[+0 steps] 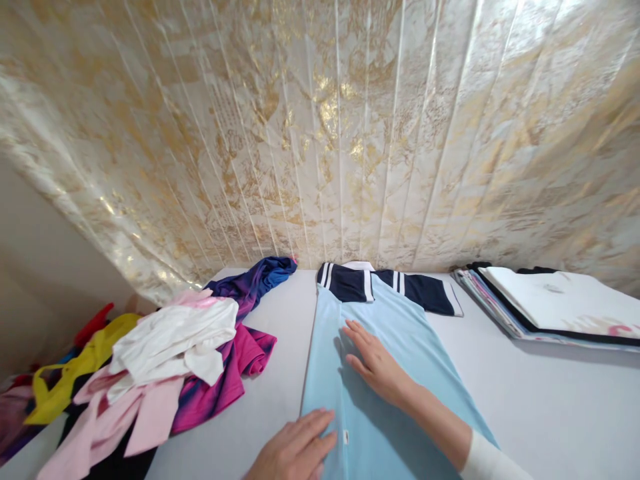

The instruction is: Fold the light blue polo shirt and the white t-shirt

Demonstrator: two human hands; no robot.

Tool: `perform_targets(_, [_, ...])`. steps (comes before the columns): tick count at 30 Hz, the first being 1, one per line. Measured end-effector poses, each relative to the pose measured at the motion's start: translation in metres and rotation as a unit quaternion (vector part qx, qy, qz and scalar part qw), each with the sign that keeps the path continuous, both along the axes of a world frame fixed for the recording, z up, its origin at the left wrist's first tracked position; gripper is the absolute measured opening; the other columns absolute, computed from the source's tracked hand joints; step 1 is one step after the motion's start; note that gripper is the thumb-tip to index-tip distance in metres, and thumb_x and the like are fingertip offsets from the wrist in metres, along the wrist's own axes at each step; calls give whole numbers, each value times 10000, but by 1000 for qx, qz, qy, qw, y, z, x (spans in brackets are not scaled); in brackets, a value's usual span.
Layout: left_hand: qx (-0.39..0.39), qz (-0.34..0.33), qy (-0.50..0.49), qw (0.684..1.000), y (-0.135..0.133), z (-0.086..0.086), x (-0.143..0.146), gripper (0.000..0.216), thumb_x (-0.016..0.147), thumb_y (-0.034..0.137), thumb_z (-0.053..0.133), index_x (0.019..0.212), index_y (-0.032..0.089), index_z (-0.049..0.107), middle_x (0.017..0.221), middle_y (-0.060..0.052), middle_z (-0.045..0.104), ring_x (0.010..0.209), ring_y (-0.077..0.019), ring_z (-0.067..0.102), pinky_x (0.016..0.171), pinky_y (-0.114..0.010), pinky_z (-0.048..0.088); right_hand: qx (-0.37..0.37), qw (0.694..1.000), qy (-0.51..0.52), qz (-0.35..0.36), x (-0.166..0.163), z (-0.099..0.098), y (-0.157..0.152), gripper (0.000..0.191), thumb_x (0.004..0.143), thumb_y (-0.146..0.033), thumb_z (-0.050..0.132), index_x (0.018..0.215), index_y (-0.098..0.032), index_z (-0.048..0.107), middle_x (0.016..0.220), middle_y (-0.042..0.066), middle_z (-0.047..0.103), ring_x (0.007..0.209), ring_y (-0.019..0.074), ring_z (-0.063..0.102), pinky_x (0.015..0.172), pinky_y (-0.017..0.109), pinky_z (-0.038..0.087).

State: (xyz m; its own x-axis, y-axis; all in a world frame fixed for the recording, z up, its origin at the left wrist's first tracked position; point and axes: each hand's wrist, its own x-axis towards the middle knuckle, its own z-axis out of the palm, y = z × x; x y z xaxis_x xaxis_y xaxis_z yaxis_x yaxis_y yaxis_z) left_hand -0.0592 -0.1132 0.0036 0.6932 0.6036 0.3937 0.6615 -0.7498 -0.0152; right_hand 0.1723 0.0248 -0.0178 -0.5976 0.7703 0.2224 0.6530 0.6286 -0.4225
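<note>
A light blue shirt (400, 333) with navy sleeves and white stripes lies flat on the grey table (525, 393), its left side folded inward. My right hand (373, 360) rests flat on the middle of the shirt, fingers stretched out and pointing toward the collar. My left hand (295, 450) lies flat at the shirt's near left edge, fingers extended and touching the folded fabric. Neither hand grips anything.
A loose heap of clothes (165, 360) in white, pink, magenta, blue and yellow covers the table's left side. A stack of folded garments (555, 303), white on top, sits at the back right. A gold-and-white marbled curtain (320, 133) hangs behind the table.
</note>
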Motion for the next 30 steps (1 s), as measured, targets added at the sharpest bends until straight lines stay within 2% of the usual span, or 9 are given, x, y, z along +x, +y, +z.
perform_targets(3, [27,16,43,999,2,-19,4,409,1003,330,395,1352,140,491,1416,-89,515,1336,-172,415,1015,-245,426,22,998,-3,-60,49,-13,-17,528,985,-412,356,1458,-176,370,1537,127,346,1426,240,290,1145,464,315])
perform_targets(6, [75,15,94,993,2,-33,6,499,993,410,416,1405,129,438,1453,-73,475,1380,-188,321,1035,-257,372,38,992,-25,-119,103,-27,-38,555,960,-467,381,1428,-170,413,1514,131,387,1414,267,316,1120,487,355])
perform_targets(10, [94,24,131,987,0,-31,6,541,995,503,369,1406,160,447,1466,-47,462,1377,-192,319,1028,-264,345,49,975,-35,-214,166,-38,-63,575,913,-507,401,1377,-175,471,1473,137,449,1371,303,389,1070,507,411])
perform_targets(13, [100,20,112,988,0,-27,10,582,996,553,300,1388,158,470,1455,-62,474,1378,-196,323,1011,-260,354,44,958,-30,-283,196,-35,-78,494,857,-548,431,1176,-222,620,1303,136,597,1189,327,567,982,511,474])
perform_targets(17, [109,8,96,989,7,-33,21,498,1020,473,302,1363,169,495,1435,-76,493,1368,-195,342,979,-260,387,-24,951,-35,-305,196,-19,-91,383,832,-587,458,851,-258,654,968,92,671,875,264,659,803,416,538])
perform_targets(22, [163,12,88,983,15,-51,32,366,1033,259,324,1333,206,526,1380,-52,549,1320,-193,414,958,-265,394,-84,935,-21,-343,164,0,-95,310,855,-514,376,704,-274,503,699,17,630,653,215,632,589,315,477])
perform_targets(24, [182,13,85,980,15,-54,33,361,1027,204,328,1320,221,537,1366,-41,560,1299,-187,440,976,-272,378,-126,928,1,-350,158,2,-94,288,854,-520,359,730,-283,466,624,-13,622,570,205,618,539,293,445])
perform_targets(26, [193,9,83,978,13,-52,33,353,1026,200,336,1308,232,547,1369,-31,557,1282,-176,460,988,-267,368,-159,927,27,-339,158,2,-93,269,850,-537,358,812,-294,465,619,-23,646,557,206,628,563,293,462])
perform_targets(30, [206,3,75,976,4,-44,31,320,1025,263,374,1277,265,572,1338,2,588,1255,-147,486,945,-224,400,-164,933,44,-316,160,6,-91,378,806,-531,424,1101,-300,468,783,30,728,691,233,693,682,321,513])
